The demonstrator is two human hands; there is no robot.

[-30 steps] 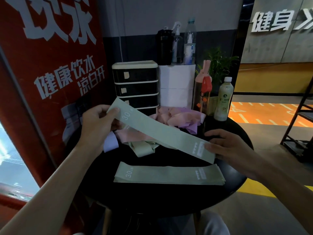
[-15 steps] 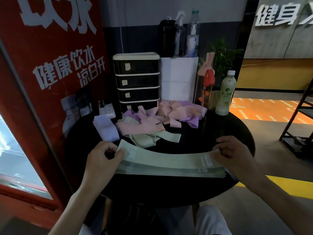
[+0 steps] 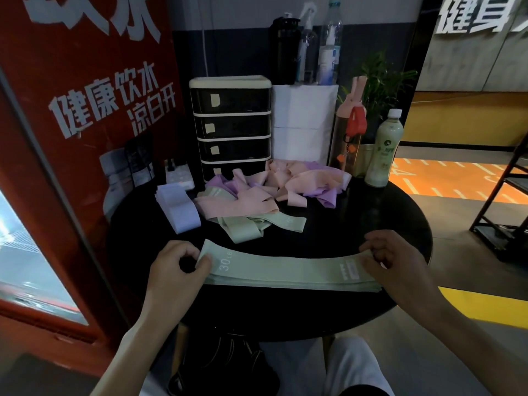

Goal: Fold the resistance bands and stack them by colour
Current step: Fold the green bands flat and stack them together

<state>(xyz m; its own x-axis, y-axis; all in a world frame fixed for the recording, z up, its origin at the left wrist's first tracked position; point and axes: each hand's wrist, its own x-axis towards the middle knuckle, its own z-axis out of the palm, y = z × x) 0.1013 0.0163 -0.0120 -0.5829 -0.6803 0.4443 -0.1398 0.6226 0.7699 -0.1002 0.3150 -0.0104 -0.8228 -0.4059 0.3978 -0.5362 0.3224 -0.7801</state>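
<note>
Crosswise, green band (image 3: pixel 285 271) long axis left-right, left hand (image 3: pixel 174 271), right hand (image 3: pixel 395 262) pinching ends

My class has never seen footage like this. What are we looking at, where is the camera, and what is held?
No machine here: a person works with bare hands, filmed by one camera worn on the head, looking down. The left hand and right hand each hold one end of the top green band, which lies flat on a green stack near the front of the round black table. Behind lie a loose heap of pink and purple bands, some crumpled green ones, and a pale folded pile at the left. A drawer unit and bottles stand at the back.
</note>
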